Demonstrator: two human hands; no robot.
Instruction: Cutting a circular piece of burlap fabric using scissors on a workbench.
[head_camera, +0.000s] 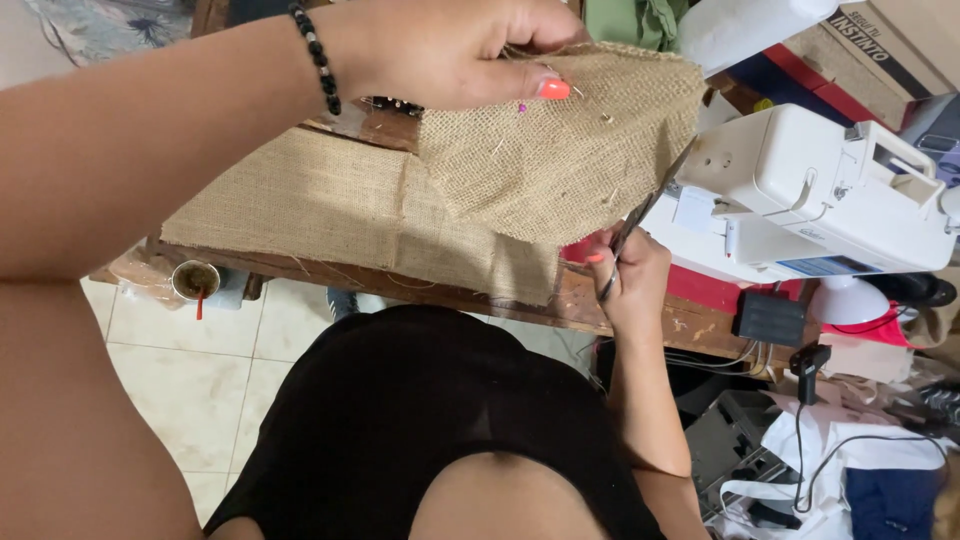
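My left hand is raised near the camera and pinches the top edge of a piece of tan burlap, which hangs in the air and has pins stuck in it. A black bead bracelet circles that wrist. Lower down, my right hand grips a pair of scissors, whose blades point up and reach the burlap's lower right edge. A larger burlap sheet lies flat on the wooden table beneath.
A white sewing machine stands on the table to the right. A cup with a red straw sits at the table's left corner. Cardboard boxes are at the top right; cables, bags and fabric lie on the floor at the lower right.
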